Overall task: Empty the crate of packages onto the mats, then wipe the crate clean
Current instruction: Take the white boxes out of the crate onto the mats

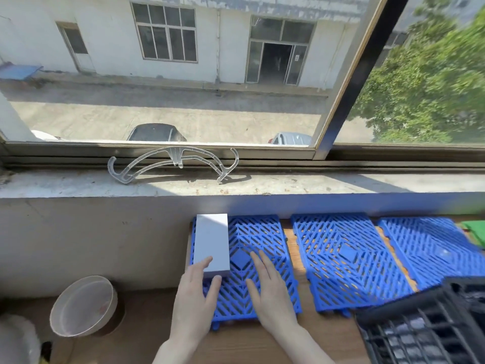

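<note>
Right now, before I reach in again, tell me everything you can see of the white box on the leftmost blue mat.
The white box is a plain, closed rectangular carton that looks like smooth cardboard, with no print visible. It lies flat along the left edge of the leftmost blue mat, its long side running away from the camera toward the wall. The left hand touches its near end, with one finger on the top face and the thumb against the end face. Nothing else touches it.
</note>
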